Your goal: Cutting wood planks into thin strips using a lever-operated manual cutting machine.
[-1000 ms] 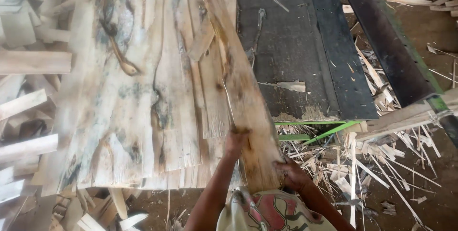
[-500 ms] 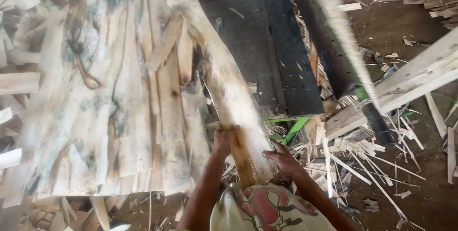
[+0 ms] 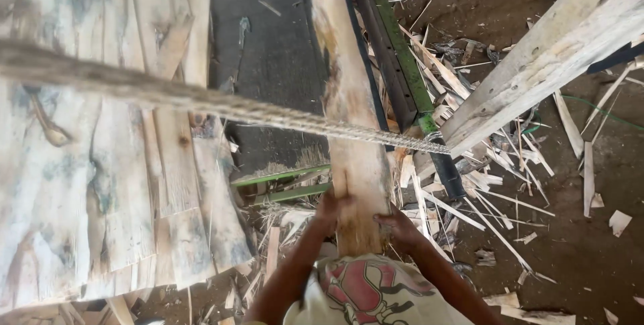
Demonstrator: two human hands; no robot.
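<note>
A: Gripping one plank (image 3: 349, 130) by its near end, you hold it with both hands: your left hand (image 3: 330, 208) wraps the left edge, your right hand (image 3: 396, 226) clamps the right edge.

B: Where does the plank lie?

A: It runs straight away from you, up the middle of the view, over a dark belt (image 3: 272, 63) and just beside a green rail (image 3: 396, 50) on its right. Its near end sits above your printed shirt (image 3: 365, 291).

B: How many ropes cross the scene?

A: One rope (image 3: 201, 100), twisted, stretched from the left edge across the plank to a pale beam (image 3: 550, 50) at upper right.

B: And on your left?

A: A stack of boards (image 3: 87, 164), pale with grey-blue stains, lying side by side; you can't count them exactly, but there are more than six.

B: Anything else green?

A: Two thin green bars (image 3: 288, 184), one above the other, just left of the plank near your left hand.

B: The floor?

A: Brown dirt on the right, strewn with splinters (image 3: 483, 197), too many to count.
</note>
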